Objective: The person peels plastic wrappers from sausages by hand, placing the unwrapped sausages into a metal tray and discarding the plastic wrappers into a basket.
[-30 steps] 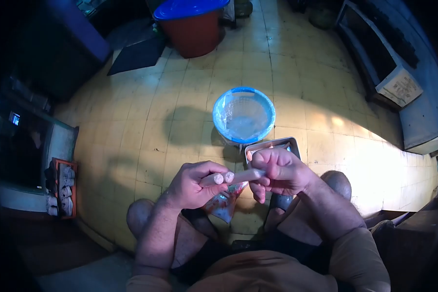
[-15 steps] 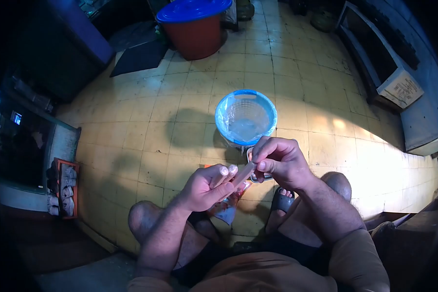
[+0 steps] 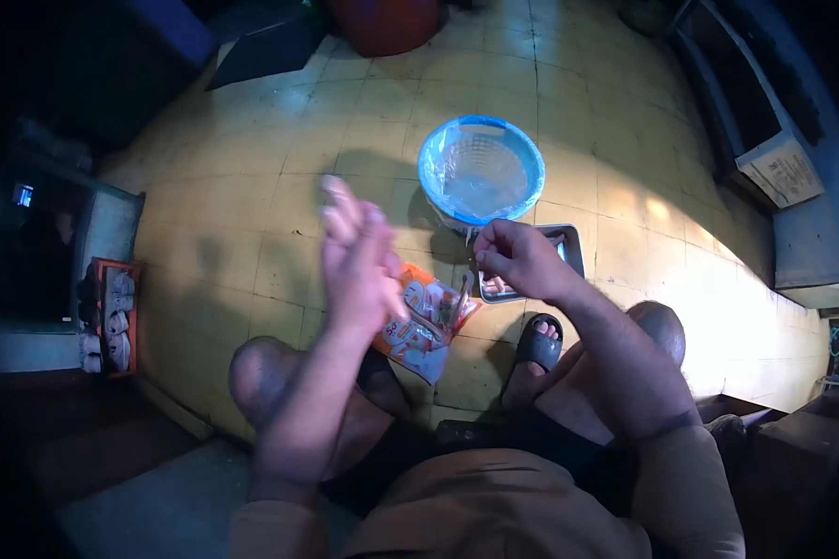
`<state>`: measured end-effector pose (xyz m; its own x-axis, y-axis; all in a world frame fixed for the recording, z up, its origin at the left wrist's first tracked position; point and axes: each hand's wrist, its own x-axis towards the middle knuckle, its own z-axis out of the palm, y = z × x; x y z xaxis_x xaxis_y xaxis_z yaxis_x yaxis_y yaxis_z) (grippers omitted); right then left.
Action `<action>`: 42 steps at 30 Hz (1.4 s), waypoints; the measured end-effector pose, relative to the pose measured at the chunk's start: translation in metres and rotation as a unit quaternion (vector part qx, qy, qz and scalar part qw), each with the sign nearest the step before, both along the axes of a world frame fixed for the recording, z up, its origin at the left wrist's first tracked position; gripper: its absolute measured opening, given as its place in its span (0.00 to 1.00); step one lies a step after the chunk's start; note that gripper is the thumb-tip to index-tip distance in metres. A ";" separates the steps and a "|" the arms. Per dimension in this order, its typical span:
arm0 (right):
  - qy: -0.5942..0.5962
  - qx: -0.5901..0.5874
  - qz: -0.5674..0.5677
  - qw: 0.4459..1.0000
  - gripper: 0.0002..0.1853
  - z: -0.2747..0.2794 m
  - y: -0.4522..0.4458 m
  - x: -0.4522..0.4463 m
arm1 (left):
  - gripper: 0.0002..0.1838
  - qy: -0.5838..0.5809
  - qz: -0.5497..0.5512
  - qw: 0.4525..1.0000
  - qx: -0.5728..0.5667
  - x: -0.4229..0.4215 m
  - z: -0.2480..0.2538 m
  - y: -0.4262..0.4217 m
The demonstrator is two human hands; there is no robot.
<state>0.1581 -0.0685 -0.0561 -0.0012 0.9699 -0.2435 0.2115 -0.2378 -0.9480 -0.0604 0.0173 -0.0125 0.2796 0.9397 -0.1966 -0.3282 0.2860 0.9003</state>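
Presently, manual handling appears underway: left hand [image 3: 352, 284] part-closed around slender, pale, cylindrical sticks [image 3: 339, 197]; right hand [image 3: 524, 265] curled, contents unclear, above rectangular metal tray [image 3: 578, 253]. Next move calls for steady left-hand support.

yellow tile floor [image 3: 615, 140] with blue basket [image 3: 425, 186], metal tray [image 3: 578, 256] and orange packet [image 3: 416, 347]

Brn tee [image 3: 494, 508] w/ short sleeves [image 3: 685, 480]; blk shorts [image 3: 573, 447]; dk-grey open-toe slide [image 3: 541, 348], wide strap, below R hand [image 3: 522, 261].
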 end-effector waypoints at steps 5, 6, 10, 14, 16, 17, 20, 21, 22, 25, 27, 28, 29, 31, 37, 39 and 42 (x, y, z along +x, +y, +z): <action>-0.236 -0.107 0.228 0.938 0.10 -0.099 0.008 -0.003 | 0.14 -0.081 0.047 0.991 0.091 -0.034 0.058 0.009; -0.294 -0.069 0.270 0.914 0.11 -0.146 -0.001 -0.010 | 0.14 -0.081 0.050 0.992 0.084 -0.035 0.056 0.008; -0.404 -0.238 0.282 0.837 0.25 -0.249 -0.041 -0.045 | 0.15 -0.074 0.026 0.996 0.050 -0.045 0.047 0.017; -0.535 -0.261 0.087 0.799 0.32 -0.262 -0.080 -0.066 | 0.14 -0.046 0.040 0.998 0.025 -0.061 0.043 0.020; -0.543 -0.234 0.086 0.802 0.26 -0.281 -0.082 -0.060 | 0.14 -0.049 0.045 0.998 0.016 -0.067 0.046 0.021; -0.548 -0.211 0.079 0.806 0.21 -0.293 -0.084 -0.058 | 0.14 -0.047 0.048 0.998 0.020 -0.068 0.044 0.020; -0.546 -0.164 0.161 0.806 0.27 -0.327 -0.084 -0.051 | 0.12 -0.025 0.040 0.998 0.033 -0.065 0.034 0.022; -0.529 -0.184 0.172 0.811 0.21 -0.300 -0.082 -0.059 | 0.12 -0.005 0.026 0.998 0.061 -0.062 0.028 0.024; -0.529 -0.181 0.168 0.812 0.21 -0.285 -0.075 -0.065 | 0.12 0.014 0.012 0.996 0.087 -0.059 0.023 0.026; -0.374 -0.214 0.327 0.841 0.17 -0.221 -0.037 -0.073 | 0.10 0.071 -0.047 0.990 0.115 -0.055 0.009 0.027; -0.168 -0.256 0.307 0.901 0.16 -0.123 0.001 -0.069 | 0.06 0.159 -0.121 0.969 0.146 -0.050 0.007 0.023; -0.012 -0.316 0.267 0.910 0.17 -0.079 0.010 -0.061 | 0.06 0.152 -0.126 0.968 0.153 -0.046 0.007 0.017; 0.054 -0.255 0.252 0.932 0.17 -0.042 0.013 -0.046 | 0.06 0.176 -0.151 0.956 0.179 -0.042 0.008 0.011; 0.128 -0.145 0.216 0.957 0.17 0.028 0.007 -0.030 | 0.08 0.218 -0.181 0.938 0.200 -0.035 0.010 -0.003; 0.185 0.083 0.098 0.974 0.16 0.084 -0.028 -0.029 | 0.20 0.237 -0.222 0.893 0.312 -0.014 0.019 -0.039; 0.151 0.124 0.103 0.975 0.14 0.085 -0.032 -0.031 | 0.17 0.218 -0.214 0.895 0.324 -0.010 0.019 -0.045; 0.184 0.160 0.059 0.968 0.13 0.081 -0.031 -0.031 | 0.16 0.202 -0.222 0.901 0.312 -0.009 0.011 -0.047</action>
